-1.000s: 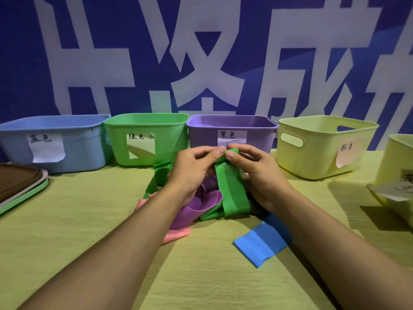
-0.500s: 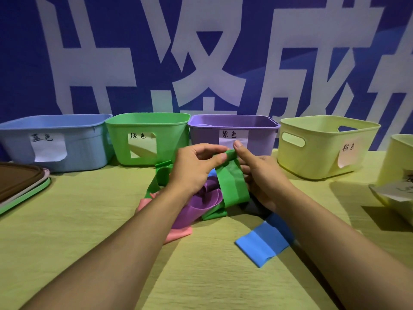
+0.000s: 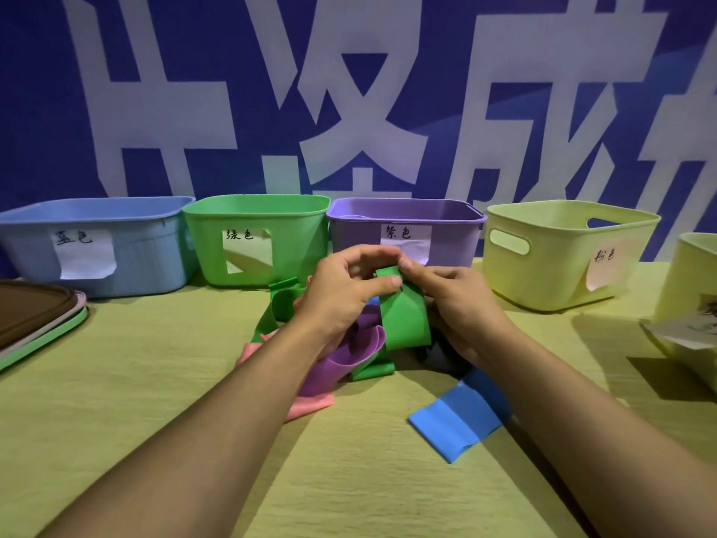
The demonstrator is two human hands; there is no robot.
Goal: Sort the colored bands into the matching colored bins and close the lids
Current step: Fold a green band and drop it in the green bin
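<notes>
Green band (image 3: 403, 320) pinched at its top by left hand (image 3: 341, 293) and right hand (image 3: 458, 304) (above the heaped bands).

Bins: five are counted, namely blue bin (image 3: 93, 246), green bin (image 3: 256, 238), purple bin (image 3: 405, 231), yellow bin (image 3: 570, 254), and a second yellow bin (image 3: 694, 289).
Lids: a stack (image 3: 35, 316) is seen; its number cannot be told.
Hands: two.

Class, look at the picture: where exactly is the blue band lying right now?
In the head view the blue band lies flat on the table, right of centre, beside the right forearm and nearer the camera than the band pile.
</notes>
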